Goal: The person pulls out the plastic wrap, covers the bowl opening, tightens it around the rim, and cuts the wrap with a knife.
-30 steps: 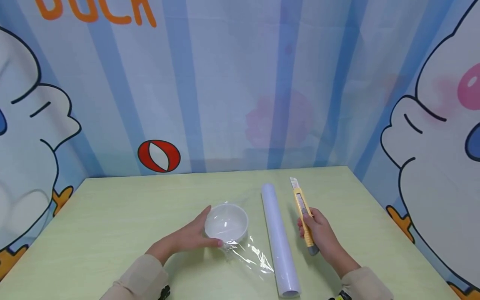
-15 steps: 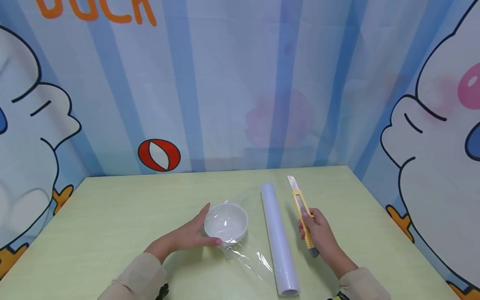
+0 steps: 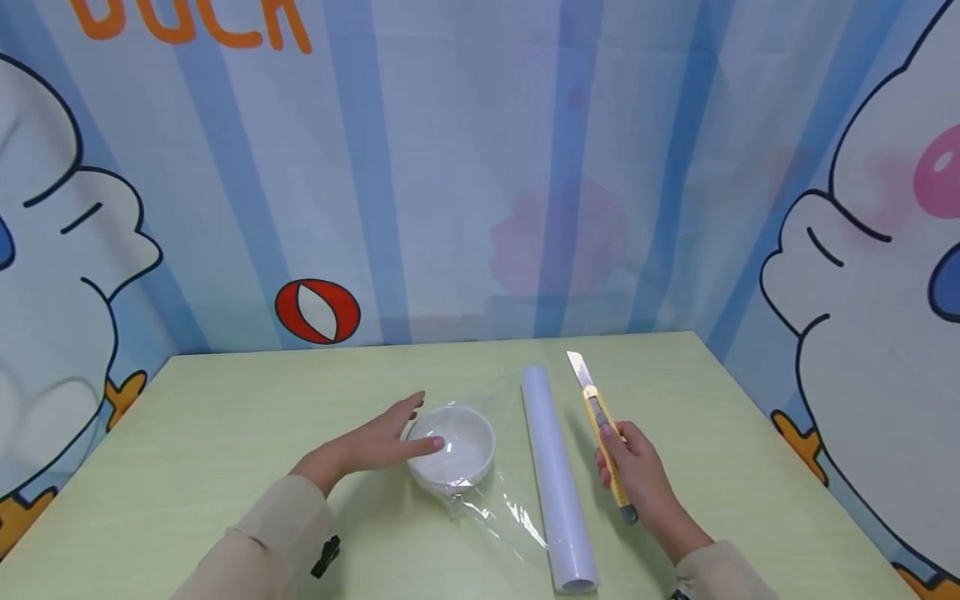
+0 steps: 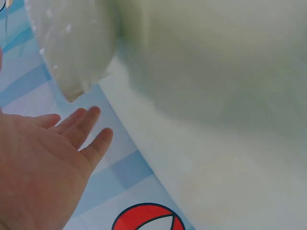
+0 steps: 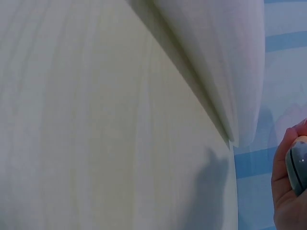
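A white bowl point(image 3: 467, 454) stands on the table with clear plastic wrap point(image 3: 504, 515) over it, trailing to the right towards the wrap roll point(image 3: 558, 487). My left hand point(image 3: 375, 443) is at the bowl's left side with fingers extended, the thumb above the near-left part of the bowl. In the left wrist view that hand point(image 4: 43, 163) appears spread, apart from the wrapped bowl point(image 4: 81, 48). Right of the roll, my right hand point(image 3: 637, 471) grips a yellow utility knife point(image 3: 594, 404), thumb on its slider, with the blade out and pointing away. The right wrist view shows only the knife's grey butt point(image 5: 298, 165).
The pale green tabletop point(image 3: 262, 425) ends at a striped blue cloth backdrop point(image 3: 465, 167) with cartoon prints. The long roll lies between the bowl and the knife, roughly front to back. A dark clip-like piece point(image 3: 326, 557) hangs by the left sleeve.
My left hand has let go of the bowl's side and risen, its thumb now above the bowl. The knife's blade has slid further out and its tip has swung left.
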The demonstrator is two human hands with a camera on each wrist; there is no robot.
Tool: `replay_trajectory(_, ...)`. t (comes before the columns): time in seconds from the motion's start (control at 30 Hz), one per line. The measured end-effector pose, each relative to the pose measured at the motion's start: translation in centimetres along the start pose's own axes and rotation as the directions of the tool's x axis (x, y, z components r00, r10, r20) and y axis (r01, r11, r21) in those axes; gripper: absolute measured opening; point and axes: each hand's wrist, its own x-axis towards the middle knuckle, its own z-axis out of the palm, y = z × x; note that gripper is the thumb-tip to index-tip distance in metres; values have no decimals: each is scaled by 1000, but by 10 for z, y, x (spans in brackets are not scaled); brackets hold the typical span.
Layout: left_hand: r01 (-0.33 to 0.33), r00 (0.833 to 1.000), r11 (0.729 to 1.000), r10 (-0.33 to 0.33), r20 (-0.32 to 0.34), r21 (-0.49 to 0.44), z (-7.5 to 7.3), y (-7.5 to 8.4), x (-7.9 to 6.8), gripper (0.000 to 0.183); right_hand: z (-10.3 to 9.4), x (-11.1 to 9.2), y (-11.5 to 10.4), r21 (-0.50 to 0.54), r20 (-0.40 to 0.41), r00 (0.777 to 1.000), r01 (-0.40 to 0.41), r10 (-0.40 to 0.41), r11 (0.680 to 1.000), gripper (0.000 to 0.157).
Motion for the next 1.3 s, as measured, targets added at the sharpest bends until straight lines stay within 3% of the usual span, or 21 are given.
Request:
replay_trajectory(0.27, 11, 1000, 997, -11, -11, 76, -13, 27, 26, 84, -5, -3, 2, -58, -40, 999, -19, 17, 998, 47)
replay_trajectory(0.43, 37, 999, 988, -41, 27, 150, -15, 43, 47, 71, -8, -5, 1, -62, -23, 999, -35, 34, 997, 50)
replay_trajectory(0.7, 79, 988, 967, -109, 110, 244, -13, 68, 77, 61, -7, -8, -2, 36, -9, 998, -62, 62, 997, 42)
replay_trajectory(0.97, 139, 975, 941, -184, 122, 310, -6, 72, 91, 53, 2, -11, -13, 168, 28, 997, -77, 73, 983, 28)
replay_trajectory(1.1, 142, 971, 938, -193, 139, 316, -2, 77, 98, 43, 4, -13, -21, 196, 88, 994, -87, 71, 977, 30)
replay_trajectory(1.3, 133, 975, 898, -195, 107, 419, 9, 85, 112, 33, 11, -13, -34, 193, 213, 974, -121, 78, 974, 25)
